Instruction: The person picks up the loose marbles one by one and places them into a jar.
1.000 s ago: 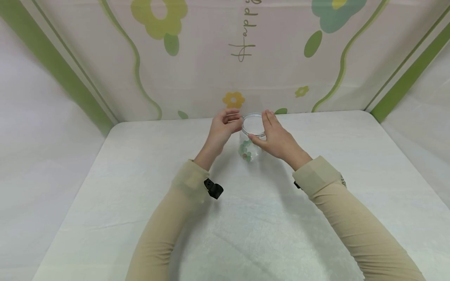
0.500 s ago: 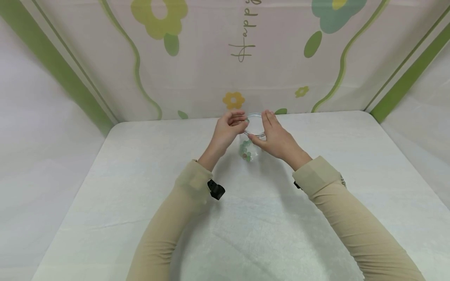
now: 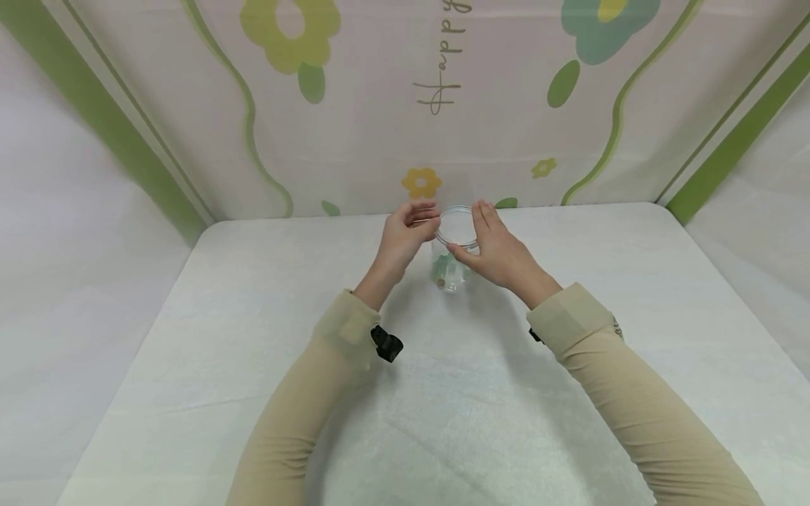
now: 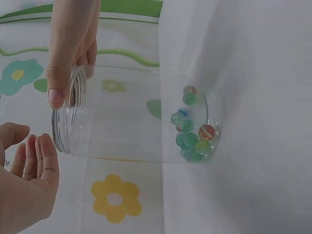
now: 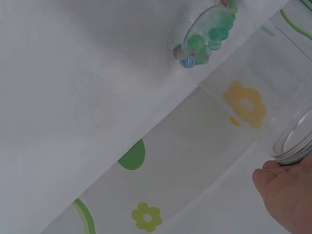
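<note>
A tall clear jar (image 4: 126,114) with a silver-ringed mouth (image 3: 457,226) stands upright on the white table, near the back wall. At its bottom lies a cluster of glass marbles (image 4: 192,141), mostly green, with some orange-brown, blue and yellow ones. My right hand (image 3: 503,249) grips the jar at the rim, thumb on the near side and fingers round the far side. On the other side, my left hand (image 3: 405,228) has its fingertips right by the rim, loosely bent. In the left wrist view nothing shows between these fingers.
The white-covered table (image 3: 481,407) runs up to a back wall (image 3: 354,126) printed with flowers, close behind the jar. White side walls stand at left and right. A black wrist camera (image 3: 386,343) sits on my left cuff.
My left hand has moved in over the rim, then drawn back slightly left. The marbles at the jar's bottom look differently arranged. My right hand has kept its place.
</note>
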Motion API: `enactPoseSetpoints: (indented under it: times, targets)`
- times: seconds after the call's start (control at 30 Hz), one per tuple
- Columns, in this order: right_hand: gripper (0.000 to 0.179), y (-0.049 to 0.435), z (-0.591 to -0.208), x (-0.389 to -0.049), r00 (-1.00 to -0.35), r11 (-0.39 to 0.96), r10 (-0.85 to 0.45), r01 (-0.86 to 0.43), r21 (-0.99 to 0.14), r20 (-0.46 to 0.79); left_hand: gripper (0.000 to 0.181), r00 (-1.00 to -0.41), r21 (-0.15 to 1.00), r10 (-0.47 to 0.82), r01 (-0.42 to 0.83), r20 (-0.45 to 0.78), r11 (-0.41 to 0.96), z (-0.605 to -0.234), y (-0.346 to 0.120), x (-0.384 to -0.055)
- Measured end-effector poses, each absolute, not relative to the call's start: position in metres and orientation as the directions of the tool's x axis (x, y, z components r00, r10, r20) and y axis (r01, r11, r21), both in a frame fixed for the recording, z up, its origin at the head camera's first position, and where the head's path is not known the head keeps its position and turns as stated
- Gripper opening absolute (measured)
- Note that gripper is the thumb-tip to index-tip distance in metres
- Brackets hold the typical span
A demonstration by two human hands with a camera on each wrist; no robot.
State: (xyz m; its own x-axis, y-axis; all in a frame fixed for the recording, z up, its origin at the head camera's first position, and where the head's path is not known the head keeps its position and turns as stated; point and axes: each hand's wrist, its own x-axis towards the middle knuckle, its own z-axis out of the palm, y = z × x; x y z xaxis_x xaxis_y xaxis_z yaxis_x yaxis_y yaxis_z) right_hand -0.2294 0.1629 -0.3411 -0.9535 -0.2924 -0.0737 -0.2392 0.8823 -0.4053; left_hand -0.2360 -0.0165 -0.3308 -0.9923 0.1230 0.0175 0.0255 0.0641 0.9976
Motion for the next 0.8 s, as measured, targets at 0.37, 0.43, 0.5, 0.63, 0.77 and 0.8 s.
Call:
enactPoseSetpoints:
  times: [0.37,0.43,0.5,0.63,0.77,0.8]
  targets:
    - [0.095,0.166,-0.346,-0.231,-0.955,0.84,-0.291,-0.227,-0.493,-0.057,0.034,-1.0,0.996,-0.003,-0.017,-0.017,0.087,-0.333,-0.035,-0.244]
    - [0.095,0.167,-0.345,-0.232,-0.955,0.827,-0.291,-0.221,-0.517,-0.057,0.033,-1.0,0.996,-0.023,-0.017,-0.015,0.09,-0.333,-0.041,-0.246]
    - [0.095,0.169,-0.344,-0.232,-0.956,0.812,-0.289,-0.218,-0.541,-0.05,0.034,-0.999,0.995,-0.042,-0.013,-0.009,0.102,-0.334,-0.048,-0.249]
    - [0.09,0.171,-0.34,-0.233,-0.957,0.782,-0.29,-0.223,-0.582,-0.023,0.034,-0.997,0.988,-0.079,0.002,0.014,0.151,-0.337,-0.062,-0.252]
    - [0.085,0.173,-0.335,-0.234,-0.959,0.763,-0.283,-0.224,-0.606,-0.001,0.034,-0.992,0.965,-0.118,0.019,0.051,0.26,-0.339,-0.075,-0.255]
    - [0.084,0.175,-0.334,-0.234,-0.961,0.763,-0.278,-0.227,-0.606,0.009,0.035,-0.99,0.955,-0.126,0.023,0.063,0.297,-0.339,-0.078,-0.256]
